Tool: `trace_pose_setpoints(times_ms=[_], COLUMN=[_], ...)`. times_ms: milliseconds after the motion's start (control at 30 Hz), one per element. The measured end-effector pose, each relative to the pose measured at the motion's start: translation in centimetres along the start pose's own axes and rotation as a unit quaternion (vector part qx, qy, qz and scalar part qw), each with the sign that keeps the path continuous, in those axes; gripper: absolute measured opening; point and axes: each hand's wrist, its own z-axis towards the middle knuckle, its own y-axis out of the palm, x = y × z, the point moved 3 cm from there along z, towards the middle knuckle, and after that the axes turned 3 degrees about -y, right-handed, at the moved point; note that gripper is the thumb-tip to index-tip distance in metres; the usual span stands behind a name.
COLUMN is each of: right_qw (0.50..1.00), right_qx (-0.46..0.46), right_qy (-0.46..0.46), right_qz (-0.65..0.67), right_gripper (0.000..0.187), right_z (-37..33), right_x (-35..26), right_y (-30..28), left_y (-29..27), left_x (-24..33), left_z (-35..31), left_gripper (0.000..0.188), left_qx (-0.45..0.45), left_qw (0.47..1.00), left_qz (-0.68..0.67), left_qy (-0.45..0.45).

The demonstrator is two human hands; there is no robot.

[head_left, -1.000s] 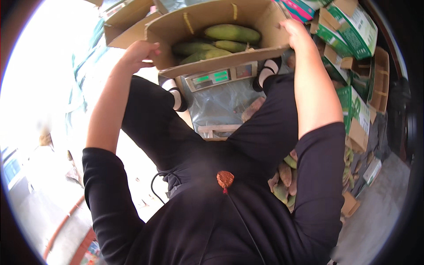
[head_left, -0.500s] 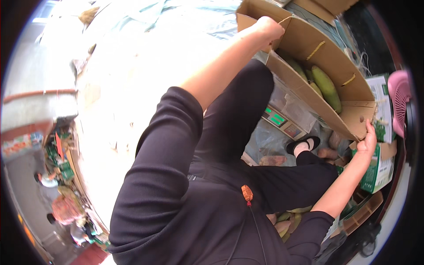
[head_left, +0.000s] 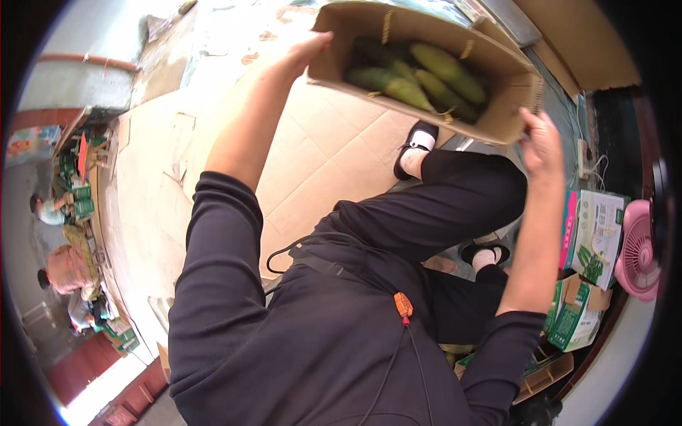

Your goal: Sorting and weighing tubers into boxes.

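Matt cardboard box, smooth vegetables, plastic fan, cloth trousers

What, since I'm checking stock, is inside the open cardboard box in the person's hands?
Several long green produce pieces lie in the cardboard box, some overlapping. The upper ones cover its floor; anything underneath can't be seen, so the total is uncertain.

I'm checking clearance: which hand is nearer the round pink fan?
Right. The right hand, gripping the brown cardboard box, is up-left of the fan in view; the left hand, at the box's opposite end, is farther left.
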Motion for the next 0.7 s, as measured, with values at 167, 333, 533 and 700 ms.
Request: trace_pose_setpoints(times_ms=[167, 333, 533, 700], right_qw=[0.988, 0.943, 0.831, 0.812], right_qx=[-0.105, -0.197, -0.403, -0.422], right_qy=[0.114, 0.262, 0.366, 0.173], right_qz=[-0.012, -0.060, -0.113, -0.363], right_gripper=[0.068, 0.077, 0.065, 0.051], right_z=[0.4, -9.8, -15.5, -12.4], right_x=[11.3, 17.4, 20.4, 19.1], right_y=[12.6, 23.7, 26.5, 25.0], left_y=[-9.9, -20.3, -25.7, -22.4], left_x=[-13.4, -27.2, -39.2, -41.3], left_z=[0.6, -2.5, -7.3, -10.0], left_gripper=[0.036, 0.027, 0.026, 0.030], left_qx=[0.107, 0.215, 0.099, 0.292], left_qw=[0.988, 0.962, 0.883, 0.869], left_qz=[0.031, 0.035, 0.409, 0.341], left_qy=[-0.110, -0.165, -0.207, -0.207])
